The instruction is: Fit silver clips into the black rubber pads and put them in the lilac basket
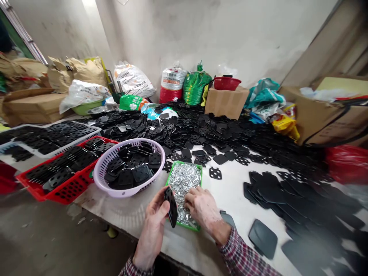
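Observation:
Held on edge in my left hand [153, 224] is a black plastic plate [171, 207], thumb on one face and fingers behind it. Just right of it stands a green tray [186, 226] filled with small silvery metal pins [184, 174]. My right hand [202, 207] reaches down into the pins with its fingers bent together; whatever the fingertips hold is hidden. A dark flat plate [263, 238] lies on the table to the right of my right wrist, and another one is partly covered by that wrist.
A lilac basket [99, 174] and a red crate [37, 193], both holding black plates, stand at left. Piles of black plates [201, 130] spread across the back and right. A cardboard box [225, 101] carrying a red bowl [227, 83] and several sacks [172, 82] line the wall.

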Motion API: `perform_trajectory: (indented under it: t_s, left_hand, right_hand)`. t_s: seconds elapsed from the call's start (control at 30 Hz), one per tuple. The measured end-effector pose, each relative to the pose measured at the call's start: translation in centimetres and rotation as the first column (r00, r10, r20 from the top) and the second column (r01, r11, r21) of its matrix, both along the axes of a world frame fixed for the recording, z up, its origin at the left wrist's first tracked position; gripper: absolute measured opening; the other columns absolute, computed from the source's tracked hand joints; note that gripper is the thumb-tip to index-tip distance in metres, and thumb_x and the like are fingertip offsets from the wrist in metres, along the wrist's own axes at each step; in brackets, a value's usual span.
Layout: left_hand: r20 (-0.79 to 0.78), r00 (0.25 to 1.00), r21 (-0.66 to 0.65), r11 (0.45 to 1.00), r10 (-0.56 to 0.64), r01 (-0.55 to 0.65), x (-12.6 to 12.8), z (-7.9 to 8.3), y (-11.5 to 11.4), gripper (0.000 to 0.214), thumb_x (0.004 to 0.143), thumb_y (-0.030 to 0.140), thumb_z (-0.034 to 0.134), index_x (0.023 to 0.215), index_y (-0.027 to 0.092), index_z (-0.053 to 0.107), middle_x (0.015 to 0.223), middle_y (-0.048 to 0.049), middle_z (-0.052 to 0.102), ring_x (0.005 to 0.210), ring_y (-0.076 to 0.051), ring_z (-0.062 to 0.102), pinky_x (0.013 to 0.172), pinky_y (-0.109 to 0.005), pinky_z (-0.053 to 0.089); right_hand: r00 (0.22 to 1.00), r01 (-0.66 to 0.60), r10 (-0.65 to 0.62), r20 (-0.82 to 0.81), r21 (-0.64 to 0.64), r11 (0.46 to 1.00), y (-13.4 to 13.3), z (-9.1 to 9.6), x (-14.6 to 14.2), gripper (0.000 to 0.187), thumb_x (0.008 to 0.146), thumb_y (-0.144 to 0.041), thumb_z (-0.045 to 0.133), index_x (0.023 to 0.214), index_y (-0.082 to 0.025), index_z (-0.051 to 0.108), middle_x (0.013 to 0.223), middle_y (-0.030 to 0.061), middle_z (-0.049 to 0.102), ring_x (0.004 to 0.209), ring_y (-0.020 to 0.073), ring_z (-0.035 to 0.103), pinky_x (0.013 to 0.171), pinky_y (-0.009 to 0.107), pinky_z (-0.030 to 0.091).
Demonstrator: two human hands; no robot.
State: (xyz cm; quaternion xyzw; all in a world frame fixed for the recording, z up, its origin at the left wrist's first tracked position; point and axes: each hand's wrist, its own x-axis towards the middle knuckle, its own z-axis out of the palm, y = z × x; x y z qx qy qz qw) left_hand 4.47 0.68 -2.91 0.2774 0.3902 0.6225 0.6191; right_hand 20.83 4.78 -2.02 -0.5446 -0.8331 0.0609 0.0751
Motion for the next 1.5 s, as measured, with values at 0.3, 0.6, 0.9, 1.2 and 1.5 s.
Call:
perform_trajectory:
  t_s: [0.3, 0.6, 0.9, 1.2, 1.5]
  left_hand:
    - [-0.19, 0.982, -0.019, 1.0, 0.008, -0.011, 1.1, 1.2, -0.3, 0.049, 0.072, 0.039, 0.079, 0.116, 0.02, 0.069, 0.102, -0.0069, 0.074, 0.088, -0.021, 0.066, 0.074, -0.028, 0.053]
    - [-0.534, 0.843, 0.017, 0.998, 0.057, -0.057, 1.5, 1.3, 0.8, 0.06, 0.058, 0.036, 0.085, 0.111, 0.016, 0.069, 0.077, -0.0006, 0.062, 0.062, -0.014, 0.051, 0.055, -0.025, 0.047]
    - [-0.656, 0.753, 0.026, 0.998, 0.061, -0.058, 1.7, 1.6, 0.7, 0.059, 0.062, 0.041, 0.083, 0.114, 0.018, 0.067, 0.069, 0.0028, 0.055, 0.055, -0.013, 0.045, 0.053, -0.026, 0.042]
    - [-0.696, 0.717, 0.034, 0.999, 0.051, -0.038, 1.8, 1.8, 0.7, 0.058, 0.064, 0.045, 0.08, 0.114, 0.018, 0.067, 0.078, -0.0008, 0.061, 0.056, -0.014, 0.045, 0.054, -0.028, 0.041]
    - [-0.851, 0.446, 0.284, 0.958, 0.276, -0.051, 1.5, 1.9, 0.5, 0.054, 0.07, 0.041, 0.078, 0.119, 0.024, 0.064, 0.115, -0.0097, 0.066, 0.098, -0.03, 0.064, 0.088, -0.042, 0.047]
  right_hand:
    - [0.556, -0.046, -0.083, -0.827, -0.13, 0.99, 0.1, 0.6, 1.5, 0.011, 0.087, -0.021, 0.061, 0.079, -0.018, 0.069, 0.077, 0.0014, 0.066, 0.071, 0.0184, 0.059, 0.064, 0.028, 0.046]
    - [0.024, -0.325, -0.322, -0.947, -0.311, 0.893, -1.1, 3.2, 0.7, 0.019, 0.08, -0.031, 0.077, 0.095, -0.019, 0.076, 0.079, 0.0025, 0.072, 0.077, 0.0187, 0.067, 0.074, 0.029, 0.055]
    - [-0.05, -0.237, -0.313, -0.948, -0.293, 0.926, -1.3, 3.0, 0.8, 0.02, 0.078, -0.034, 0.082, 0.088, -0.019, 0.074, 0.087, 0.0048, 0.074, 0.08, 0.0206, 0.069, 0.079, 0.031, 0.055]
    - [-0.094, -0.232, -0.333, -0.938, -0.305, 0.924, -1.1, 2.6, 0.7, 0.023, 0.077, -0.037, 0.081, 0.088, -0.017, 0.075, 0.08, 0.0052, 0.072, 0.071, 0.0194, 0.065, 0.072, 0.031, 0.055]
    - [0.311, -0.049, -0.177, -0.934, -0.202, 0.978, -1.3, 2.6, 0.7, 0.027, 0.081, -0.025, 0.068, 0.107, -0.021, 0.076, 0.085, 0.0028, 0.072, 0.08, 0.0205, 0.067, 0.071, 0.029, 0.054]
